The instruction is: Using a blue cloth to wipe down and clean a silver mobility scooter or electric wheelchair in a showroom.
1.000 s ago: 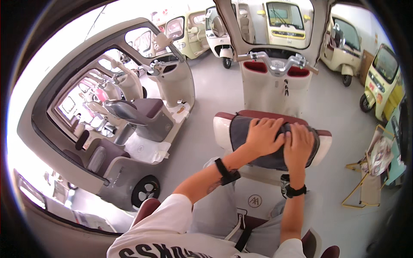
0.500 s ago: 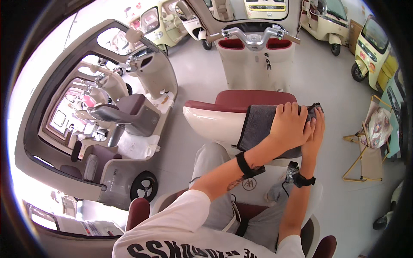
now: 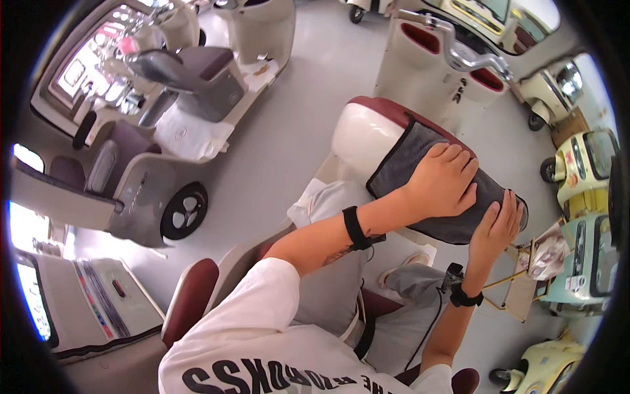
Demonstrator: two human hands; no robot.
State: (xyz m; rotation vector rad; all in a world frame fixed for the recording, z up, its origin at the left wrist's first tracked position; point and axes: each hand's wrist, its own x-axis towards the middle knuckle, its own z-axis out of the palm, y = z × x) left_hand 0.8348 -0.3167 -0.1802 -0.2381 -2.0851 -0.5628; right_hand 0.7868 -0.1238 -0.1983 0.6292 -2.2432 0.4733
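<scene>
A dark grey cloth (image 3: pixel 420 154) with black edging lies over the back of a cream scooter seat with a dark red cushion (image 3: pixel 374 105). My left hand (image 3: pixel 443 180) presses on the middle of the cloth, its fingers bent and closed on the fabric. At the cloth's right end rests my right hand (image 3: pixel 497 226), with fingers stretched out over the edge and the thumb apart. Black bands circle both wrists, and a small dark device (image 3: pixel 453 277) sits by the right one.
Beyond the seat stands the scooter's front panel with silver handlebars (image 3: pixel 459 56) and hanging keys (image 3: pixel 459 90). A grey-and-cream three-wheeler (image 3: pixel 154 190) is at left. To the right are a folding chair (image 3: pixel 525 289) holding a plastic-wrapped bundle (image 3: pixel 548 253) and several pale yellow vehicles (image 3: pixel 584 164).
My view has turned to the right. My hands, close together before at the cloth's right end, are now apart: the left on its middle, the right at its end.
</scene>
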